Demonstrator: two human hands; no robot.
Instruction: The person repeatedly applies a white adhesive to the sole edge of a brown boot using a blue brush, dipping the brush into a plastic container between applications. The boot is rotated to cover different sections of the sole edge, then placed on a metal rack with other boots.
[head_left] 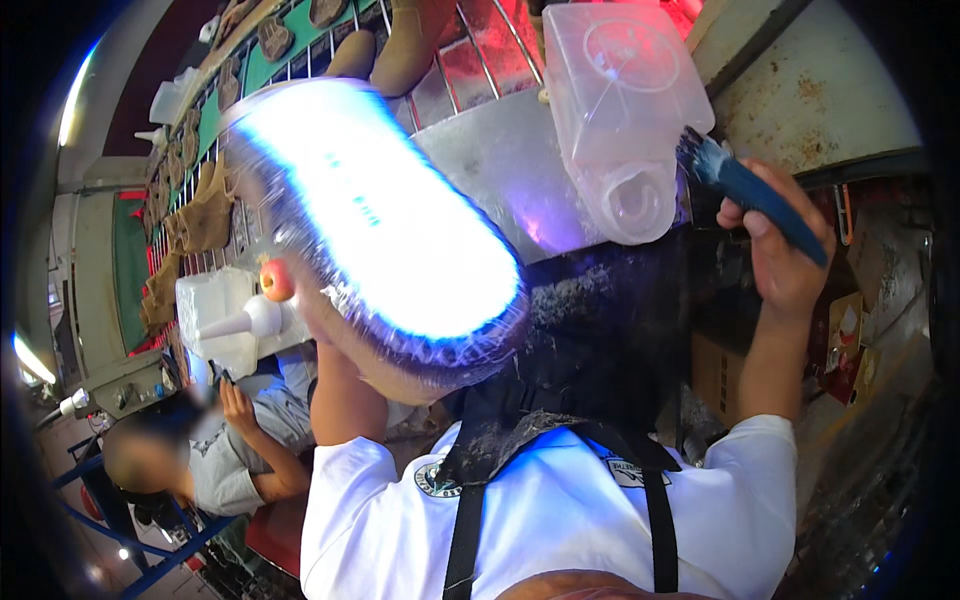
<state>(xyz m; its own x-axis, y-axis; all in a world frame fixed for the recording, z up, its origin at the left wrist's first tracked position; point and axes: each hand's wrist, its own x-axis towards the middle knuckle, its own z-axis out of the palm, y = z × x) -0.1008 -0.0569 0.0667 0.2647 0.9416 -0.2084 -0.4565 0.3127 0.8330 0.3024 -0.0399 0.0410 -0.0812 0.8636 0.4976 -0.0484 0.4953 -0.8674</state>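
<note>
Closest to the camera, a white shirt [560, 515] and a dark apron [625, 370] frame the person's two raised arms. Out ahead of the chest, left of centre, the shoe [400, 220] hangs sole upward, its underside washed out by white-blue glare; the left hand [318, 312] is mostly behind it and seems to support it, but the fingers are hidden, so how tightly they are closed cannot be told. To the right, the right hand [785, 235] has thumb and fingers wrapped round the blue handle of a brush [755, 195], whose dark bristles are whitened near the handle and sit right at the edge of a milky plastic container [620, 110]; contact cannot be judged. For brushing, the load would best be kept light, with excess wiped off on the container's edge, and the shoe tilted to cut the glare so that missed patches along the rim show. Short, even strokes would likely keep drips off the upper. Past the shoe stands a wire rack [480, 50] with tan boots [405, 45], while farther left another person [235, 490] in grey sits near a white nozzled bottle [262, 315].
</note>
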